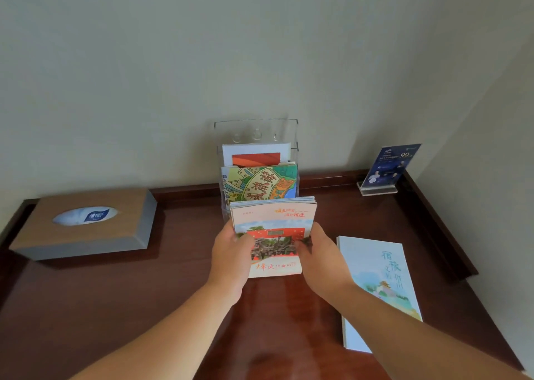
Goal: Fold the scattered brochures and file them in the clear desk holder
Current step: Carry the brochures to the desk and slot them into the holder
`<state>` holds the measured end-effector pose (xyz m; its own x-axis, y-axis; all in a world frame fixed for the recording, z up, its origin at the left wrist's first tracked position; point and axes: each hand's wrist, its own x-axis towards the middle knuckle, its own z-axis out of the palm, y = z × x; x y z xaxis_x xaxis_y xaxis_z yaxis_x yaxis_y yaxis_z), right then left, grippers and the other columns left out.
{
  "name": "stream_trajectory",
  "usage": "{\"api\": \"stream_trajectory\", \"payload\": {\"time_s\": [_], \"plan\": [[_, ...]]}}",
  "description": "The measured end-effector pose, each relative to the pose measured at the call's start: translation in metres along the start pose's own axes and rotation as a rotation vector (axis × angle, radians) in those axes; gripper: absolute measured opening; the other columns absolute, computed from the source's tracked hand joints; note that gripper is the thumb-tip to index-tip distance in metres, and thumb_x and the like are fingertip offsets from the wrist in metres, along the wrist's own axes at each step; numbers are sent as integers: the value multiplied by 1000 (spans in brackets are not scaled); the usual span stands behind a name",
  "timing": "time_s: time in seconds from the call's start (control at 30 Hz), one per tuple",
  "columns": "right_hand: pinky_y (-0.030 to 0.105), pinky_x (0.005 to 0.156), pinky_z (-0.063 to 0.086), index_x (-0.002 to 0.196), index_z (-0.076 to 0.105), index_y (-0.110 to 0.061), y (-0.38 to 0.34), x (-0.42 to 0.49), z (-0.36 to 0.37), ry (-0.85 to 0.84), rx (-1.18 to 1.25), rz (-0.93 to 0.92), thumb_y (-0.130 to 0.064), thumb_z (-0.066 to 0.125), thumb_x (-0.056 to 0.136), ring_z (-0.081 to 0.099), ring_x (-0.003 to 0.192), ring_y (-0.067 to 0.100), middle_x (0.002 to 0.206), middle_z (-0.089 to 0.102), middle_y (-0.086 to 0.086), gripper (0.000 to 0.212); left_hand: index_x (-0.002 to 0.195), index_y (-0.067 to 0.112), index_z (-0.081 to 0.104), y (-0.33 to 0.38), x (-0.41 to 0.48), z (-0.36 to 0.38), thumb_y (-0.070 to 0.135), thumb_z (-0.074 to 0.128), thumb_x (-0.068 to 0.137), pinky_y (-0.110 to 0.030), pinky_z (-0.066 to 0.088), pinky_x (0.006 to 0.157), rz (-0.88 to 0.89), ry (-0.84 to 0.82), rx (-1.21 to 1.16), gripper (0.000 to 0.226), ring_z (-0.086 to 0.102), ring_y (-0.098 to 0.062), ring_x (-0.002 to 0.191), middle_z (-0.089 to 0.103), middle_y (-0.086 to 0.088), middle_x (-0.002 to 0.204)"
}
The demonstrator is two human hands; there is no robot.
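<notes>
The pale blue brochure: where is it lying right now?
In the head view, the pale blue brochure lies flat on the desk at the right, just beyond the right hand, in front of the small acrylic sign stand.

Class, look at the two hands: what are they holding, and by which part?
Both hold the pink brochure stack: left hand on its left edge, right hand on its right edge, around mid-height.

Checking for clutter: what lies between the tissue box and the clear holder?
Head view: only bare desk lies between the tissue box and clear holder.
</notes>
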<state>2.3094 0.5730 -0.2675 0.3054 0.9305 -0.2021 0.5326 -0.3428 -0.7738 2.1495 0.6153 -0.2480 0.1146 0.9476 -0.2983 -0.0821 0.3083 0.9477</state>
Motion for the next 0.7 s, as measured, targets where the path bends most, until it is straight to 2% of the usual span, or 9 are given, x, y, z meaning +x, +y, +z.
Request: {"api": "stream_trajectory", "payload": {"time_s": [0.13, 0.2, 0.27, 0.37, 0.5, 0.57, 0.6, 0.63, 0.7], "plan": [[17, 64, 47, 110, 40, -47, -4, -1, 3, 8, 44, -8, -25, 50, 98, 61, 85, 0, 114, 63, -17, 27, 109, 32, 67, -8, -1, -4, -5, 46, 90, -38, 58, 74, -53, -16, 66, 47, 72, -15, 90, 75, 6, 105], [17, 62, 48, 117, 45, -42, -9, -2, 1, 12, 31, -2, -25, 49, 99, 60, 82, -3, 109, 64, -18, 24, 112, 31, 65, -3, 1, -5, -2, 47, 91, -40, 59, 73, -71, -40, 71, 43, 73, -17, 89, 75, 5, 103], [25, 66, 54, 116, 49, -37, -22, 1, -9, 52, 31, -19, -24, 50, 98, 63, 84, 2, 102, 64, -18, 21, 113, 33, 64, 12, 6, -4, 2, 48, 93, -42, 60, 75, -36, -82, 89, 39, 72, -17, 93, 74, 6, 105], [38, 74, 55, 108, 53, -30, -56, 13, -36, 168, 41, -95, -22, 54, 96, 66, 88, 13, 98, 68, -10, 14, 109, 34, 63, 54, 19, 3, 8, 52, 93, -29, 57, 62, 87, -94, 111, 33, 71, -9, 88, 72, 8, 104], [32, 62, 50, 100, 52, -31, -117, 36, -76, 311, 76, -245, -22, 58, 95, 63, 76, 7, 82, 62, -15, 13, 99, 29, 63, 127, 41, 14, 7, 52, 91, -25, 53, 52, 233, -100, 93, 25, 72, -8, 76, 73, 5, 91], [31, 61, 50, 101, 53, -31, -148, 50, -95, 361, 108, -307, -19, 56, 95, 62, 74, 4, 82, 61, -16, 14, 99, 24, 62, 164, 52, 17, 8, 51, 90, -34, 58, 58, 297, -100, 102, 21, 73, -15, 81, 73, 0, 94], [34, 63, 53, 102, 54, -30, -163, 57, -103, 373, 119, -328, -18, 55, 96, 62, 74, 6, 83, 61, -15, 14, 101, 22, 61, 182, 57, 18, 10, 51, 90, -42, 60, 66, 326, -93, 110, 19, 72, -21, 86, 72, -4, 98], [38, 66, 56, 103, 54, -28, -176, 65, -110, 376, 128, -344, -17, 53, 97, 63, 74, 9, 84, 62, -13, 13, 103, 20, 60, 198, 62, 19, 11, 51, 90, -49, 59, 75, 353, -79, 121, 19, 71, -26, 91, 71, -7, 102], [45, 72, 59, 104, 55, -25, -197, 79, -120, 363, 154, -363, -15, 51, 97, 65, 77, 14, 84, 62, -9, 13, 106, 17, 59, 223, 72, 21, 11, 50, 89, -55, 53, 84, 380, -43, 131, 20, 67, -34, 98, 68, -13, 107]]}}
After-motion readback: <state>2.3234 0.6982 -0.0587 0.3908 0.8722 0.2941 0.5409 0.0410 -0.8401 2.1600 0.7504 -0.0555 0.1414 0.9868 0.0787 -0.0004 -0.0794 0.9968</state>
